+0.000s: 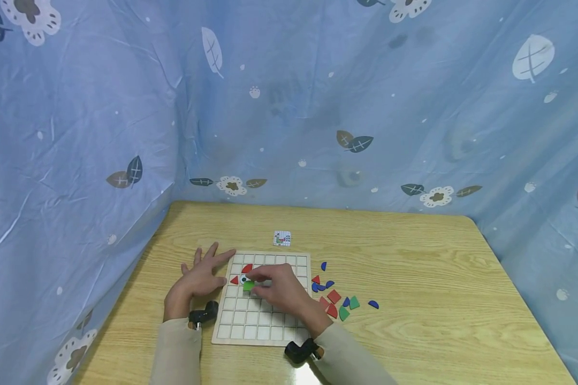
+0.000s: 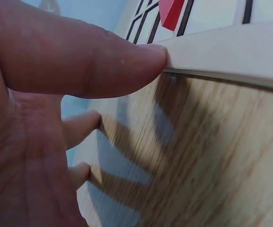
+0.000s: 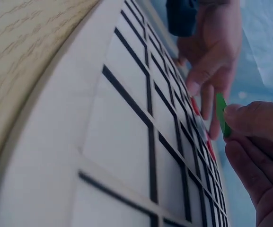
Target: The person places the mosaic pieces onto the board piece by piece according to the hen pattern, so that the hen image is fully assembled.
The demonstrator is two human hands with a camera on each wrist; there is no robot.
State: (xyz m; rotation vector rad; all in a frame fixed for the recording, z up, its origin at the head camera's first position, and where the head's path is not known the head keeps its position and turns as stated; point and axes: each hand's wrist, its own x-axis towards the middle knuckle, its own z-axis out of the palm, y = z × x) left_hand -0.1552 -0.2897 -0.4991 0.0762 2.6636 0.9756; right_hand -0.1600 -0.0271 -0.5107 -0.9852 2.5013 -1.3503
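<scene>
My right hand [image 1: 285, 290] pinches a green piece [image 1: 248, 286] between thumb and fingers, over the left part of a white gridded board [image 1: 250, 332]. In the right wrist view the green piece [image 3: 220, 109] is held on edge, close over the grid. A red triangle [image 1: 234, 280], a red rounded piece [image 1: 247, 268] and a white piece with a dark dot [image 1: 243, 279] lie on the board near it. My left hand [image 1: 197, 280] spreads its fingers on the table left of the board. Its thumb [image 2: 127, 66] touches the board's side edge in the left wrist view.
Right of the board lie several loose pieces: blue half-rounds [image 1: 373, 305], red pieces such as a square [image 1: 334, 297], and green ones [image 1: 354, 302]. A small picture card [image 1: 282, 238] lies behind the board. Blue patterned cloth [image 1: 308, 107] hangs around the wooden table [image 1: 428, 299].
</scene>
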